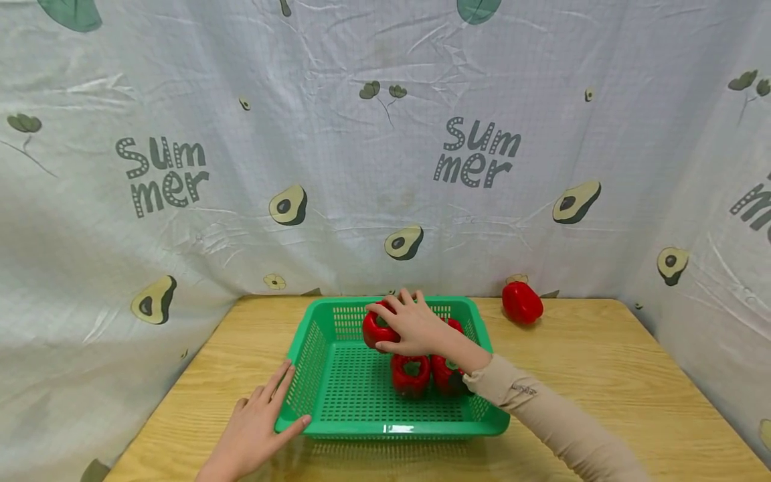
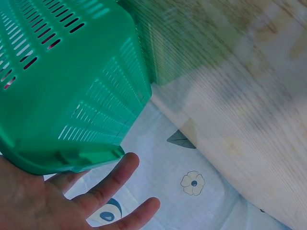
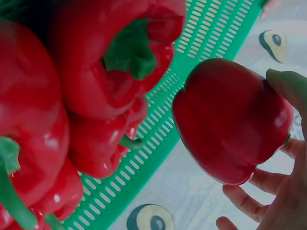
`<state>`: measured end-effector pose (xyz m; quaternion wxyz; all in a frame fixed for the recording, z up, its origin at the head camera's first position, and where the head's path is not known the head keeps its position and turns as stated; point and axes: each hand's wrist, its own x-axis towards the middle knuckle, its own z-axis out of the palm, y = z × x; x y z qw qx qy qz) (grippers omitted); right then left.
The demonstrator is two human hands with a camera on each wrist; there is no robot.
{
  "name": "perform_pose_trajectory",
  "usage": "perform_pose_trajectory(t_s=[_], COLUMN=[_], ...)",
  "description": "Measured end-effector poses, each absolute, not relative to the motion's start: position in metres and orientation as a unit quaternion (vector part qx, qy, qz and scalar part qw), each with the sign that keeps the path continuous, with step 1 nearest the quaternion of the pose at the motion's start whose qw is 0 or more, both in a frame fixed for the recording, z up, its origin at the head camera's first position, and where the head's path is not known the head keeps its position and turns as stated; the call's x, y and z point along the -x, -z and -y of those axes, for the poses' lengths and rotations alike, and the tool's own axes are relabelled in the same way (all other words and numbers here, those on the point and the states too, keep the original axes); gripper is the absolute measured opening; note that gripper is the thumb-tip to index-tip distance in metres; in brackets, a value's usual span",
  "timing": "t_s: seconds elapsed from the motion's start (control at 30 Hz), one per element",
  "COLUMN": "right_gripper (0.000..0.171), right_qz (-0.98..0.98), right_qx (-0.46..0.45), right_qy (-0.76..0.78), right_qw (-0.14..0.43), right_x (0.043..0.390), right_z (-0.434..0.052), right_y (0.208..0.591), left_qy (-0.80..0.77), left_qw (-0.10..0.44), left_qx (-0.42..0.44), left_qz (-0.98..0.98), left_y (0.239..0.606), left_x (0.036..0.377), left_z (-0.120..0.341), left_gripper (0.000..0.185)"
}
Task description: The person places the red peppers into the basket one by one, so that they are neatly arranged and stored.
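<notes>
My right hand [image 1: 414,328] grips a red bell pepper [image 1: 372,329] over the back part of a green plastic basket [image 1: 349,429]. In the right wrist view, the thumb and fingers lie around that pepper [image 3: 230,120], which is apart from the others. Several more red bell peppers [image 1: 409,387] sit in the basket's right half, some partly hidden by the right arm. My left hand [image 1: 255,418] touches the basket's front left corner, its fingers fairly straight along the outside of the rim in the left wrist view.
One more red bell pepper [image 1: 521,303] lies on the wooden table [image 1: 578,375], behind and to the right of the basket. A pale curtain [image 1: 337,147] printed with avocados hangs at the table's back edge.
</notes>
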<state>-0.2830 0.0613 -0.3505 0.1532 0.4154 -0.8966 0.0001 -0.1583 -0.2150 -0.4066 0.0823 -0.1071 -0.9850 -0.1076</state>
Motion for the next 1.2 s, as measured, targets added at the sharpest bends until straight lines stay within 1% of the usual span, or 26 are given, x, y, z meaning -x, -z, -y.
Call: perform_pose_trajectory(t_s=[0.27,0.43,0.57,0.73,1.07,1.2], right_gripper=[0.062,0.064,0.064,0.066,0.069,0.068], right_qz=[0.91,0.923,0.929,0.93,0.928,0.926], right_qx=[-0.394,-0.372,-0.361,-0.357,-0.348,-0.349], right_qy=[0.026,0.029,0.022,0.03,0.083,0.101], right_qw=[0.129,0.094,0.078,0.082,0.106,0.102], right_x=[0.295,0.298,0.299,0.301,0.305,0.305], right_z=[-0.051,-0.043,-0.038,-0.031,-0.019,-0.017], right_y=[0.362,0.368,0.37,0.373,0.389,0.394], left_qy=[0.107,0.112,0.111,0.107,0.108,0.107], left_qw=[0.102,0.083,0.076,0.088,0.075,0.071], left_qx=[0.116,0.112,0.109,0.109,0.106,0.106], left_qz=[0.982,0.984,0.985,0.984,0.986,0.986], left_y=[0.405,0.405,0.405,0.405,0.404,0.404], left_x=[0.159,0.16,0.16,0.161,0.16,0.159], left_z=[0.214,0.215,0.216,0.216,0.217,0.216], left_gripper=[0.077,0.077,0.077,0.077,0.077,0.078])
